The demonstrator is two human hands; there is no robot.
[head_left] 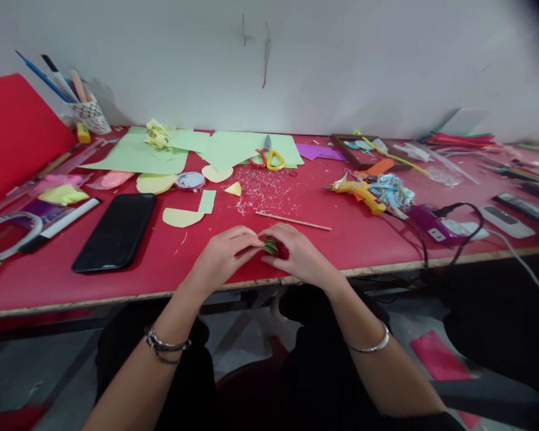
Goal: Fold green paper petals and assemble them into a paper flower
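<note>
While the left hand (229,250) is pinching the small green piece (270,246) by the near edge of the desk (224,216), the right hand (300,252) is curving around it, grip unclear; light, even pressure is probably serving best

The phone (115,232) is black, the tabletop (40,281) beneath it red. Right of the phone, the small piece (270,246) is green-striped; farther right, the glue gun (362,194) is yellow. Behind the phone, the white cup (92,115) bears dark scale-like lines.
</note>
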